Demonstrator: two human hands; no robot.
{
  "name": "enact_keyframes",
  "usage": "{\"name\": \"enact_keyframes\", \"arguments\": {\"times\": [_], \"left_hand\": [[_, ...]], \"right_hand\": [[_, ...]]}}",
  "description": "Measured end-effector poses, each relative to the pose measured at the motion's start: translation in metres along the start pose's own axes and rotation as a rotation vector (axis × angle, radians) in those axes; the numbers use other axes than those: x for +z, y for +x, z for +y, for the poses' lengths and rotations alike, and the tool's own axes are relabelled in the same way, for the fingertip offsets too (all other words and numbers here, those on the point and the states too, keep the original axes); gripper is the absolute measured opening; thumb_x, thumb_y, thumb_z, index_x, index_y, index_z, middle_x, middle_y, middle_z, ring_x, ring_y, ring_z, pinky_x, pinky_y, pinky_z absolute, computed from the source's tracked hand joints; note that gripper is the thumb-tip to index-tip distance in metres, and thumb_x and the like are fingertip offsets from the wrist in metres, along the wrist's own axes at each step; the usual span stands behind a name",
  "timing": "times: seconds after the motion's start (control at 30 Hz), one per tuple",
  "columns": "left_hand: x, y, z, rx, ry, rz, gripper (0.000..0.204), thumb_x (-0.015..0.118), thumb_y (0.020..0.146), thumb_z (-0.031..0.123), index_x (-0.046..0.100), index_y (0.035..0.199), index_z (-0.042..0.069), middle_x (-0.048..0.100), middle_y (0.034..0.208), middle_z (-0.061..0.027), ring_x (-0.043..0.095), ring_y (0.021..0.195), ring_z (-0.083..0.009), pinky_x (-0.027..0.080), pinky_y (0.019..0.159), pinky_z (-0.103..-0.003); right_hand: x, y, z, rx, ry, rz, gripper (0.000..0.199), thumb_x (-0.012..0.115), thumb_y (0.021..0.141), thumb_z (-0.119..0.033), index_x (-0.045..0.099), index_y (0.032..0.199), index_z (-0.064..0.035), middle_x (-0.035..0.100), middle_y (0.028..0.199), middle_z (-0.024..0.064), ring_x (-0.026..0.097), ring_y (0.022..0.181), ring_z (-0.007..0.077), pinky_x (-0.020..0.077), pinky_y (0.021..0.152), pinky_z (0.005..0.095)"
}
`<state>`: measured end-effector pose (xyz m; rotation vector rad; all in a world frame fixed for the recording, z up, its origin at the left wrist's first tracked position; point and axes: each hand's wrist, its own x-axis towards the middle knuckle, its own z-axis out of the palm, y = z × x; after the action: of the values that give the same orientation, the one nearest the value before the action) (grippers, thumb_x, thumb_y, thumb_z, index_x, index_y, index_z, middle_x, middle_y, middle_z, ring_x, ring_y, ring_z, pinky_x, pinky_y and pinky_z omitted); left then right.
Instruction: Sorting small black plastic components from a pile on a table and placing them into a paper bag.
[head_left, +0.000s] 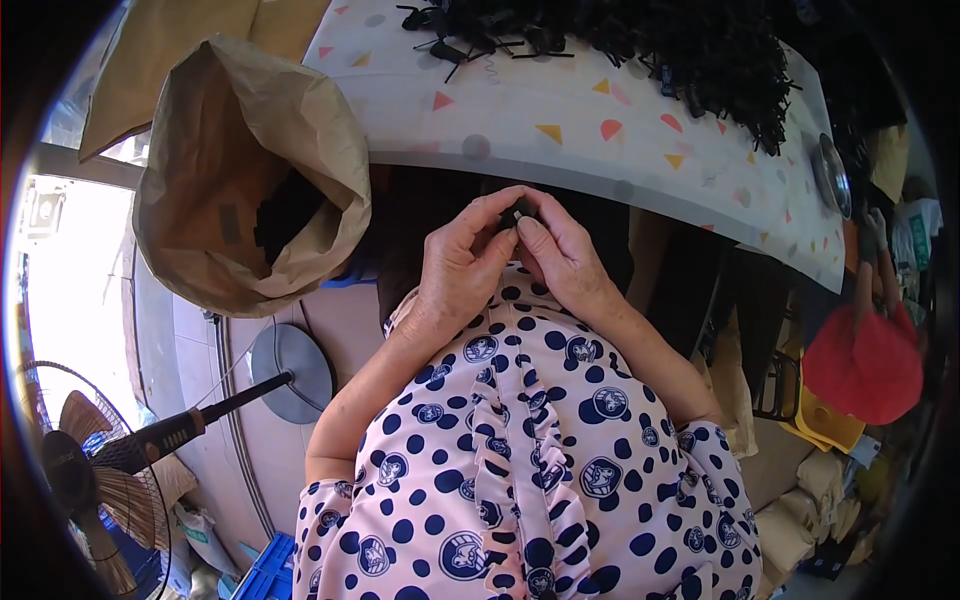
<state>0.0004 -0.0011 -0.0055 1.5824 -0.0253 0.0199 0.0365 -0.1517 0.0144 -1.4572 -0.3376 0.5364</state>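
Observation:
Both my hands meet in front of my chest, just below the table's near edge. Between their fingertips is a small black piece (511, 214), mostly covered by the fingers, so its exact kind is unclear. My left hand (458, 262) is closed round one side of it, thumb and forefinger pressed in. From the other side my right hand (566, 255) pinches it, with the thumb on top. A heap of small black parts (640, 45), some with thin strips sticking out, lies on the table beyond my hands.
The table (560, 175) wears a white cover with coloured shapes. An open brown paper bag (345, 165) stands left, black pieces inside. A fan (85, 465) is lower left, a blue crate (262, 568) below. A round metal dish (832, 175) sits at right, near another person in red (862, 365).

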Motion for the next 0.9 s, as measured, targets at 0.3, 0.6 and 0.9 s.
{"name": "enact_keyframes", "arguments": {"times": [0.3,0.6,0.9], "left_hand": [[0.009,0.001,0.018,0.231,0.386,0.164,0.038,0.058,0.082,-0.004,0.059,0.119,0.007,0.064,0.09,-0.0119,0.062,0.069,-0.0208,0.05,0.064,-0.026],[0.005,0.01,0.003,0.14,0.419,0.177,0.033,0.053,0.089,0.001,0.051,0.12,0.009,0.066,0.093,-0.0123,0.066,0.072,-0.0242,0.05,0.058,-0.03],[-0.015,0.005,0.009,-0.2,-0.549,0.043,0.037,0.05,0.095,0.005,0.045,0.131,0.008,0.06,0.094,-0.0073,0.063,0.074,-0.0117,0.05,0.061,-0.019]], "right_hand": [[-0.001,0.005,0.005,-0.006,-0.089,0.019,0.028,0.043,0.1,-0.016,0.047,0.125,-0.0041,0.046,0.073,-0.0051,0.037,0.057,0.0023,0.0306,0.049,0.0172],[-0.01,0.016,0.022,-0.093,-0.201,0.045,0.025,0.045,0.099,-0.014,0.049,0.121,-0.0037,0.048,0.074,-0.0039,0.041,0.062,0.0025,0.0359,0.054,0.0176],[-0.019,0.013,0.014,-0.025,0.194,-0.041,0.014,0.057,0.095,-0.015,0.055,0.105,-0.0055,0.058,0.076,-0.0005,0.041,0.048,0.0031,0.0322,0.043,0.0147]]}}
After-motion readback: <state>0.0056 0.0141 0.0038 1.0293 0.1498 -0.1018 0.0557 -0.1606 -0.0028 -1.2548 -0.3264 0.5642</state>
